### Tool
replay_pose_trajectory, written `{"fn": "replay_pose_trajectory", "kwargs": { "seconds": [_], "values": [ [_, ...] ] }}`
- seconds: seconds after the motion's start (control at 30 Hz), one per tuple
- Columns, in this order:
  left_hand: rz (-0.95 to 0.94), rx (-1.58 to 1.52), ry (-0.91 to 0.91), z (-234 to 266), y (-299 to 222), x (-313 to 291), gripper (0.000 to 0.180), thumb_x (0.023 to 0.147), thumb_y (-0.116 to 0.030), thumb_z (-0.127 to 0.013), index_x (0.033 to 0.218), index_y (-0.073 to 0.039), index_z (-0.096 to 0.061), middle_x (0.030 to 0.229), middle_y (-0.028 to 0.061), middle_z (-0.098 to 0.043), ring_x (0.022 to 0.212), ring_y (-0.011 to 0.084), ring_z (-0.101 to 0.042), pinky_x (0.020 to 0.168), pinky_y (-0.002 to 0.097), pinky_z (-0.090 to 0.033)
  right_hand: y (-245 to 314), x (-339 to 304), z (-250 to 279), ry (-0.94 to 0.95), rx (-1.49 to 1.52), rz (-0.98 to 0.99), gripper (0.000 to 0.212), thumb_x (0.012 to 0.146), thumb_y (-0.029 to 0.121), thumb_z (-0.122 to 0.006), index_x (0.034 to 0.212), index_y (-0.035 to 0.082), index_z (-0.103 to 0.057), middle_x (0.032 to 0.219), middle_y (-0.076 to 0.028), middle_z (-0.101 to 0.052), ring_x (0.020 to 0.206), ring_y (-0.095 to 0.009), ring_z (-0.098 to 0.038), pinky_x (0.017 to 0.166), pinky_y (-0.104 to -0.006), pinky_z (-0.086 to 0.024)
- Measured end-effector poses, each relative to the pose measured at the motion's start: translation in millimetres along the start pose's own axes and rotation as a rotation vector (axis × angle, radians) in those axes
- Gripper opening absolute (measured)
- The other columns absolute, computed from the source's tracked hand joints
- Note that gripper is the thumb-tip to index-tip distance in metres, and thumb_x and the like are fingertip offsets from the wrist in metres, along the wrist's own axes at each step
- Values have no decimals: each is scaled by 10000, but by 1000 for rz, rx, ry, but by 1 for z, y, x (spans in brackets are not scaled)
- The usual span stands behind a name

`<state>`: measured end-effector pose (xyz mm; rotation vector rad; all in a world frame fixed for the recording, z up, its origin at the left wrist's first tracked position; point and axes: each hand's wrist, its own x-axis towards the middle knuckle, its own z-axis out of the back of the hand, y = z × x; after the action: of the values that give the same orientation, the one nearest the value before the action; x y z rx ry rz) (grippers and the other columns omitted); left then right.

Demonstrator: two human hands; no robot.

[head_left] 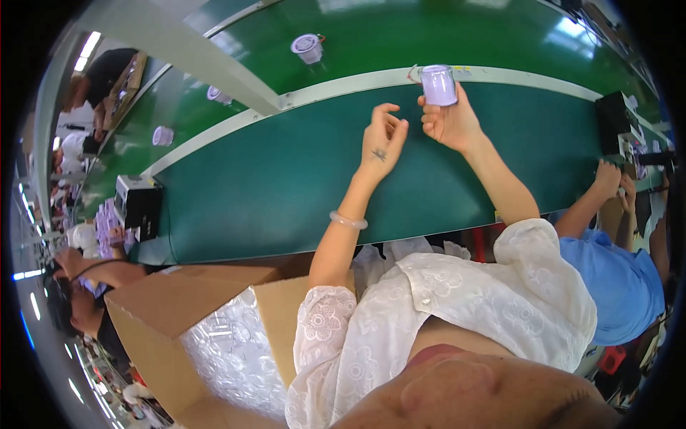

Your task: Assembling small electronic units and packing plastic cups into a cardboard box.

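Note:
My right hand (446,123) is raised over the far edge of the bench, its fingers wrapped round a small lilac cylinder with a clear plastic cover (439,87). To the left of it hovers my left hand (384,139), fingers loosely curled and apart, with nothing visible in them. The two hands do not touch. Below both lies the dark green bench top (286,179).
Beyond the pale bench rail (343,86), a bright green belt carries lilac round units (307,48). An open cardboard box (143,300) of clear plastic pieces (236,350) stands at lower left. Black boxes (139,207) sit at the bench ends. Co-workers sit on both sides.

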<state>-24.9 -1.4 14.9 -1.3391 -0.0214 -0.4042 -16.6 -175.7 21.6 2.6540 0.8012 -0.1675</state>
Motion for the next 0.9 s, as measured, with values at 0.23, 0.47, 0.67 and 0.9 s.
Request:
{"fn": "replay_pose_trajectory", "kwargs": {
  "seconds": [0.23,0.47,0.67,0.9],
  "values": [
    [-493,395,-57,40,-118,-109,201,647,-48,-627,826,-39,-536,728,84,-558,577,223,-532,501,302,-423,125,69,39,-518,-1800,761,625,717,357,-611,1255,188,-339,895,-118,-485,753,-212,-472,675,-309,-434],
    [-165,760,-395,125,-165,-252,162,614,-20,-633,746,-72,-554,673,48,-545,549,210,-524,465,287,-409,141,109,46,-915,-2474,591,753,680,630,-480,1302,305,-209,968,-282,-475,889,-420,-506,759,-448,-428],
    [457,1127,-668,199,-209,-350,117,700,-38,-591,804,-20,-539,794,119,-550,719,267,-535,507,305,-427,63,82,-71,-51,-2277,1225,371,774,223,-563,1092,41,-504,1063,-147,-516,972,-254,-498,809,-345,-404],
    [446,1016,-551,277,-144,-389,153,736,-96,-583,866,-32,-533,886,125,-536,778,268,-526,586,351,-442,-196,4,-206,1414,-1622,897,216,580,-3,-587,794,25,-592,761,-75,-572,689,-247,-556,632,-343,-465]
  ]
}}
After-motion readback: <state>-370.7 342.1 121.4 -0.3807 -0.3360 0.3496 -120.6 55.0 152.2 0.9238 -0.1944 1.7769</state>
